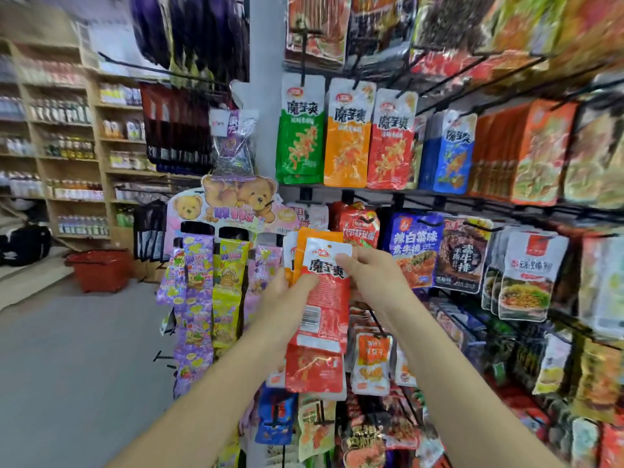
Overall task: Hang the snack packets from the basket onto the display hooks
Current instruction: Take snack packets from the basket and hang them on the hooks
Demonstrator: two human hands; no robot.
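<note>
My left hand point(287, 298) grips a stack of snack packets in front of the display. A red packet point(324, 298) with a white top faces me, and an orange packet point(314, 236) shows behind it. My right hand point(368, 275) pinches the white top of the red packet near its hang hole. Above hang matching packets on black display hooks: a green packet point(300, 130), an orange one point(347, 136) and a red one point(391, 140). A red shopping basket point(101, 270) stands on the floor at the left; its contents are hidden.
Rows of hooks with many snack packets fill the right side. A hanging stand of purple and yellow candy packets point(202, 282) with a bear sign stands just left of my hands. Wooden shelves with bottles point(67, 146) line the far left wall. Grey floor point(84, 366) lies open at left.
</note>
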